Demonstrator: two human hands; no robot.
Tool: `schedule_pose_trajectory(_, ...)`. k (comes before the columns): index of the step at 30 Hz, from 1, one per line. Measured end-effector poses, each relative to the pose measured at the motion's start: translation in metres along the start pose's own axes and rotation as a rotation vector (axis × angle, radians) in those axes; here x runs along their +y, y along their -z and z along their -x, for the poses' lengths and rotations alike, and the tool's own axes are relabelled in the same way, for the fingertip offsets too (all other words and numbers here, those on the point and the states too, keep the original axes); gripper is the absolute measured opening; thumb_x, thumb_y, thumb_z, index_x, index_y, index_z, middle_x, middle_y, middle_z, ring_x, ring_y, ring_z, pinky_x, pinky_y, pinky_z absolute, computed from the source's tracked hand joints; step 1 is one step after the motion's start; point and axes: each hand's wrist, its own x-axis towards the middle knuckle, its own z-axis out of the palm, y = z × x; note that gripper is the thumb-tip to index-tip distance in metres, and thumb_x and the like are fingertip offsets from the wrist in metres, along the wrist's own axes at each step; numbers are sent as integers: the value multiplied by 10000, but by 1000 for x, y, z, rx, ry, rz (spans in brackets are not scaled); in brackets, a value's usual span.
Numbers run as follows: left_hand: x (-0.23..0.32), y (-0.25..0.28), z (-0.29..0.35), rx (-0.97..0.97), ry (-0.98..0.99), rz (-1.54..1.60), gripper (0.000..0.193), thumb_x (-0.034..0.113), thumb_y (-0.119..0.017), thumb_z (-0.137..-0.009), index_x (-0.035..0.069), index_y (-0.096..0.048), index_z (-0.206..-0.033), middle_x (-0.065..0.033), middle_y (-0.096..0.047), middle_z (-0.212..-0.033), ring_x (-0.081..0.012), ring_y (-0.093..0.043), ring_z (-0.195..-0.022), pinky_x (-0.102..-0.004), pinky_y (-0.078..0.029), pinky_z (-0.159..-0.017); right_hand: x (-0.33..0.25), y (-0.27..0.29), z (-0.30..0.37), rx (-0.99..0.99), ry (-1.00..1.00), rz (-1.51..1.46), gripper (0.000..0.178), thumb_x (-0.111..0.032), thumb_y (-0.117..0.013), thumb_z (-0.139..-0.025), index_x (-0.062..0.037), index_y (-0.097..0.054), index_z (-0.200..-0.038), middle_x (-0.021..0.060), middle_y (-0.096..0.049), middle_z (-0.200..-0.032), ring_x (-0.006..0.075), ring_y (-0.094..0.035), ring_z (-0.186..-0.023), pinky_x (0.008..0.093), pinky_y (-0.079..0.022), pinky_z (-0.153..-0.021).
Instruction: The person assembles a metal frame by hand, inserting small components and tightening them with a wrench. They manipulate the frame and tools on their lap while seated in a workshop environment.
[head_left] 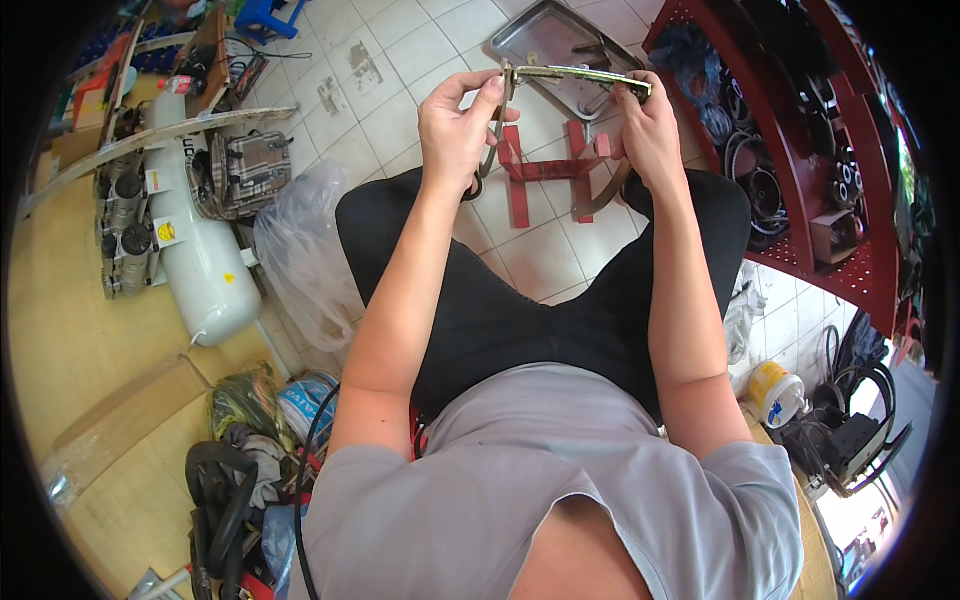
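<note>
a slim metal bar point(580, 73) lies between the two hands, raised over the floor beyond the knees. the left hand point(455, 130) is curled narrow, thumb and fingers pinching the bar's left end, where a curved strip point(508, 92) meets it. the right hand point(648, 130) is closed around the right end, thumb on the near side; its other fingers are mostly hidden. the bar's long axis runs left to right across the view, the right end dipping slightly; the curved strip points back toward the person. a second curved piece point(603, 198) shows below the right hand, and whether it joins the bar cannot be told.

beneath the hands, a red metal stand point(550, 171) is on the tiled floor point(425, 60), and a gray tray point(520, 45) lies past it. farther left are a clear plastic bag point(305, 250), a plaid backpack point(258, 170) and a white tank point(205, 260); to the right, a red shelf point(825, 270) and a yellow bucket point(770, 385).
</note>
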Motion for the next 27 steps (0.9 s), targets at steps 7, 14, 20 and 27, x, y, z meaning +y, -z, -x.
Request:
schedule_pose_trajectory(7, 2, -6, 3, -15, 64, -3, 183, 131, -614, -924, -31, -597, -1006, -100, -644, -971, -214, -709, -741, -202, -479, -455, -1, 0, -2, 18, -62, 88, 245, -225, -510, -960, -11, -533, -1077, 79, -573, -717, 149, -562, -545, 317, -447, -506)
schedule_pose_trajectory(14, -22, -16, 5, 91, -427, -452, 342, 37, -756, -785, -51, -593, -1072, -134, -594, -1154, -175, -689, -760, -234, -487, -540, 5, 0, -4, -40, -139, 13, 279, -233, -508, -958, 26, -525, -1060, 75, -552, -699, 156, -545, -503, 322, -440, -466)
schedule_pose_trajectory(20, -29, -22, -1, 179, -475, -489, 331, 65, -746, -793, -30, -603, -1076, -119, -652, -942, -97, -585, -572, -235, -443, -504, 6, -5, -1, -98, -239, -126, 257, -184, -538, -943, 22, -473, -1083, 67, -553, -696, 140, -493, -395, 303, -418, -376)
schedule_pose_trajectory(27, -29, -24, -5, 246, -403, -511, 207, 107, -706, -823, -21, -656, -977, -37, -535, -497, -69, -451, -428, -233, -365, -457, 14, -6, -2, -169, -266, -84, 375, -154, -587, -883, 48, -436, -1160, 71, -539, -651, 161, -549, -430, 311, -467, -405)
